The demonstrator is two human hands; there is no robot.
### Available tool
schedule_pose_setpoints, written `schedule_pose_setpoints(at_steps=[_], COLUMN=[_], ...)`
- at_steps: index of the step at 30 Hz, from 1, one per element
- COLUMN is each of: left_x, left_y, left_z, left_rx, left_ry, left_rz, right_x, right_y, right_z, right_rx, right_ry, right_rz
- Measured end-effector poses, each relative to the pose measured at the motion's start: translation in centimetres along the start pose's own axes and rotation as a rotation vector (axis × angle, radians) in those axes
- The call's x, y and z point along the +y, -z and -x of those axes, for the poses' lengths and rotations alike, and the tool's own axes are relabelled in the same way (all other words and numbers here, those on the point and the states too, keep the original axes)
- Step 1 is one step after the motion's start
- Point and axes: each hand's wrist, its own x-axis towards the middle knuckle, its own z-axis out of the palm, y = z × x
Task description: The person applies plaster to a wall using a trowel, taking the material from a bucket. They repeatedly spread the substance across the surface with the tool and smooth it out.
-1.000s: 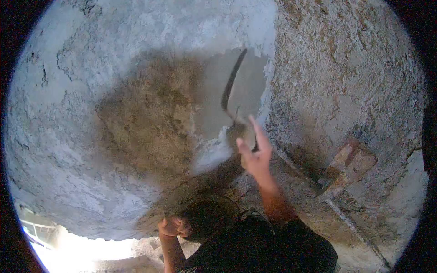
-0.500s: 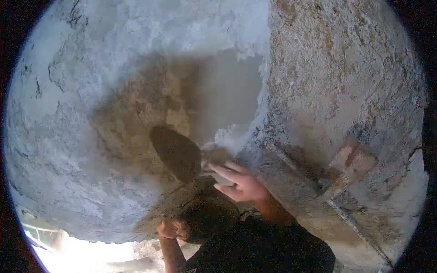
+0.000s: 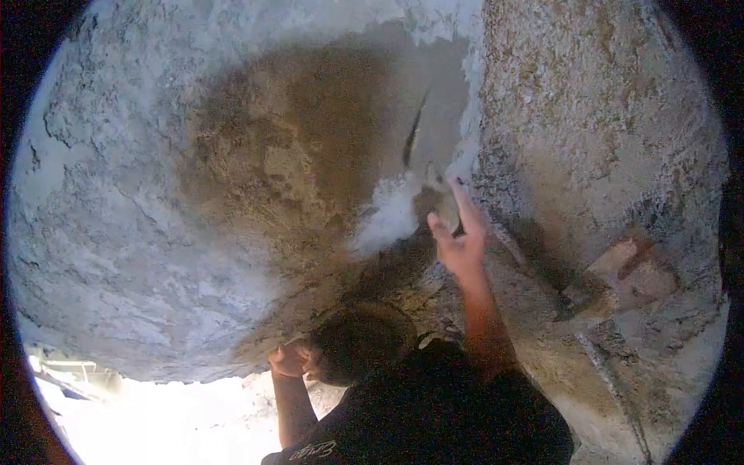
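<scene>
My right hand (image 3: 465,232) is raised at the wall, its fingers around the handle of a trowel. The trowel blade (image 3: 414,136) is nearly edge-on against a smooth grey patch of wet plaster (image 3: 442,101). Part of the handle is blurred and hidden by the fingers. Low down on the left, my left hand (image 3: 291,359) is closed at the edge of a dark round bowl-like container (image 3: 360,345). The container's contents are too dark to make out. White, rough plaster (image 3: 387,213) lies just left of my right hand.
A rough bare wall face (image 3: 573,101) meets the plastered wall (image 3: 139,209) along a vertical edge. To the right, a pale block with a reddish mark (image 3: 632,271) sits near a long thin rod (image 3: 612,380). Bright light comes in at the lower left.
My right hand and the trowel have moved up and to the right, and the blade has turned from broadside to nearly edge-on. The left hand stays beside the container.
</scene>
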Motion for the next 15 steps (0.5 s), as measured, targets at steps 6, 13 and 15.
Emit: schedule_pose_setpoints(at_steps=[6,13,15], left_x=[0.7,0.7,0.7], left_y=[-1.6,-1.7,-0.5], left_z=[-1.5,-1.4,-0.6], left_rx=[-0.060,-0.032,-0.027], left_ry=[0.007,0.015,0.025], left_rz=[-0.107,-0.167,-0.208], right_x=[-2.4,-2.0,-1.7], right_y=[-2.1,-3.4,-2.3], right_z=[3.6,7.0,6.9], right_rx=[-0.360,-0.500,-0.537], right_ry=[0.065,0.234,0.043], right_rz=[-0.148,-0.279,-0.292])
